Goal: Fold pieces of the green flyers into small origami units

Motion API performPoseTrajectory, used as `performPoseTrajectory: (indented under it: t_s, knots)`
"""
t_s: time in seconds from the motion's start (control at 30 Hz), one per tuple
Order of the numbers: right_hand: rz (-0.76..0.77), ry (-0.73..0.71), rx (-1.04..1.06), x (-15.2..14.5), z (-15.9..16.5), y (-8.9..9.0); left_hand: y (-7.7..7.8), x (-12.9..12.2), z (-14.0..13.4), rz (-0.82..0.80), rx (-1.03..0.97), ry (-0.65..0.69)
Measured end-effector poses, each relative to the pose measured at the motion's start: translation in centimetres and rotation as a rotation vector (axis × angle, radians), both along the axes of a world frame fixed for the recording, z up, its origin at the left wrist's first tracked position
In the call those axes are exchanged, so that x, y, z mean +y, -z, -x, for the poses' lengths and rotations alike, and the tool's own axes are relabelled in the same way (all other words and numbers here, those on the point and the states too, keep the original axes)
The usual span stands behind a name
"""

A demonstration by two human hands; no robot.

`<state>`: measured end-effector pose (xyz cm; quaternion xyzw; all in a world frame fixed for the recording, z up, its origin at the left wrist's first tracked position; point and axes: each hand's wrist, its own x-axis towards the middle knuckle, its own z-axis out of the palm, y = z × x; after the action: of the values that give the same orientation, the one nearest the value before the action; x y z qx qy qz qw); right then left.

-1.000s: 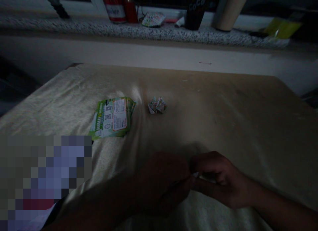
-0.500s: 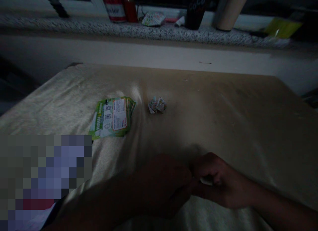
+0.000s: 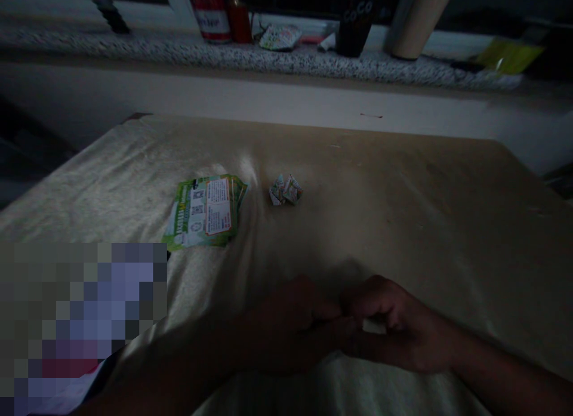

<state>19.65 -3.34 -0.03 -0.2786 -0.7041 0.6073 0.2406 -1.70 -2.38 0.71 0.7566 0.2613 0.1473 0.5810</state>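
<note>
Low in the middle of the view, my left hand point(image 3: 308, 326) and my right hand point(image 3: 403, 329) meet at the fingertips above the table. Both are closed, with thumbs and fingers pinched together. A small pale piece of paper point(image 3: 374, 326) shows between the thumb and curled fingers of my right hand. Whatever the left fingers pinch is hidden in the dark. Beyond the hands lie two small folded paper pieces point(image 3: 285, 190), side by side with printed patterns. To their left is a stack of green printed leaflets point(image 3: 206, 213), slightly fanned.
A shiny beige cloth covers the table point(image 3: 403, 183). Along the speckled windowsill point(image 3: 179, 52) behind it stand a red can point(image 3: 212, 16), a small red bottle point(image 3: 240, 19), a crumpled printed paper point(image 3: 281, 37), a dark cup point(image 3: 353, 25) and a tan cylinder point(image 3: 416, 22). The lower left is pixelated.
My left hand has turned slightly and its thumb now reaches toward the right fingers. More of the pale paper shows in my right hand. The leaflets and folded pieces lie as before.
</note>
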Motion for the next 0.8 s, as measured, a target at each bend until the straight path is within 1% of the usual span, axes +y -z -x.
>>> performPoseTrajectory:
  t_s: [0.07,0.2,0.3,0.5,0.67,0.8]
  knots:
    - [-0.001,-0.009,0.011,-0.07,0.01,0.09,-0.10,0.01,0.08,0.109,-0.005,0.022]
    - [-0.015,0.007,0.037,-0.05,-0.12,0.05,-0.12,0.04,-0.04,0.292,-0.097,-0.020]
    - [-0.005,0.015,0.043,0.12,-0.12,-0.19,0.01,-0.04,-0.17,0.378,-0.151,-0.036]
    - [-0.026,0.002,0.060,0.33,-0.05,-0.37,-0.10,-0.19,-0.21,0.412,-0.172,-0.045]
    - [0.034,-0.008,0.081,0.22,-0.31,0.04,-0.23,0.13,0.09,0.323,-0.128,-0.040]
    - [0.067,-0.020,0.085,0.25,-0.31,0.17,-0.06,0.05,0.24,0.355,-0.169,-0.015]
